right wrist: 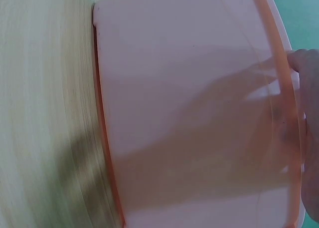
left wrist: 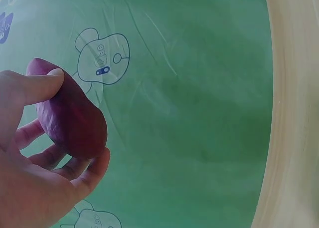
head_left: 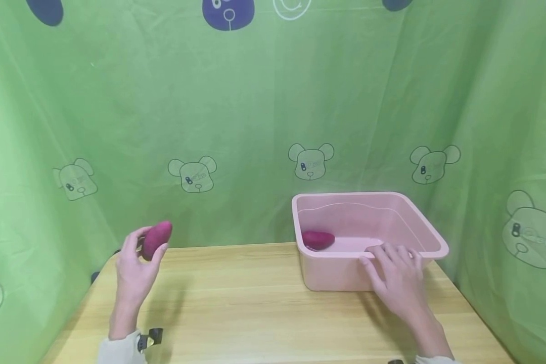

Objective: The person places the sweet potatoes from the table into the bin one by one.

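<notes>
My left hand [head_left: 136, 273] holds a purple-skinned sweet potato [head_left: 157, 238] above the left side of the table, thumb on one side and fingers on the other. In the left wrist view the thumb presses on the upper part of that sweet potato [left wrist: 75, 113] and the fingers curl beneath it. My right hand [head_left: 398, 278] grips the near rim of a pink plastic bin [head_left: 334, 273], fingers over the edge and thumb outside. A second sweet potato [head_left: 317, 239] lies inside the bin at its left end. The right wrist view shows the bin's outer wall [right wrist: 184, 108] with the hand's shadow on it.
The bin stands on a light wooden table [head_left: 236, 303], toward the back right. A green curtain [head_left: 255, 126] printed with bear heads hangs behind the table and along both sides. Dark objects [head_left: 95, 276] show partly at the table's back left edge.
</notes>
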A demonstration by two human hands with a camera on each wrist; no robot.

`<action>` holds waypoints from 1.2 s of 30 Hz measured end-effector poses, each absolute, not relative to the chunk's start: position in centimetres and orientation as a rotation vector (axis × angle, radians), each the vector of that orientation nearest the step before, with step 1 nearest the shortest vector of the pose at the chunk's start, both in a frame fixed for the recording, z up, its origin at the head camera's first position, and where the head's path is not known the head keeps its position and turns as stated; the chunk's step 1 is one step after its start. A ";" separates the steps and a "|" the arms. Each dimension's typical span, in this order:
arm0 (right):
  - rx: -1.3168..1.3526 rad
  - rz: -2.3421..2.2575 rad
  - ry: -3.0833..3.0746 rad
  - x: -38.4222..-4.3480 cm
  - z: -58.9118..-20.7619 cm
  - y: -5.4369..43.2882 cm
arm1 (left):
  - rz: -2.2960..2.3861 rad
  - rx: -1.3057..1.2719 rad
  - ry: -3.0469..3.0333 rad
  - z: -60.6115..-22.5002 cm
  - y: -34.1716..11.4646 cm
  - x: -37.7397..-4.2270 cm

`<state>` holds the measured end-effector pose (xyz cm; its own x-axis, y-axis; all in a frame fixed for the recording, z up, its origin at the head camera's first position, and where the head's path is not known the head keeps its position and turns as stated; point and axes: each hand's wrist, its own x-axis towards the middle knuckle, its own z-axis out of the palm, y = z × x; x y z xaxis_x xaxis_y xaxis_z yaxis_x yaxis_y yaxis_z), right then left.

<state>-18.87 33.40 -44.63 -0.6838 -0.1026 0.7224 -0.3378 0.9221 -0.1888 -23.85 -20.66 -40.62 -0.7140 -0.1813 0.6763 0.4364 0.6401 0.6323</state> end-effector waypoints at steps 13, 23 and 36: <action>0.296 0.386 -2.317 -18.7 -44.5 33.3 | -1.078 -0.237 -2.132 -40.1 -19.7 -23.5; 0.293 0.372 -2.315 -18.7 -44.6 33.3 | -1.076 -0.275 -2.123 -39.8 -19.0 -23.5; 0.307 0.386 -2.304 -19.2 -45.2 33.7 | -1.061 -0.323 -2.109 -40.3 -17.9 -23.2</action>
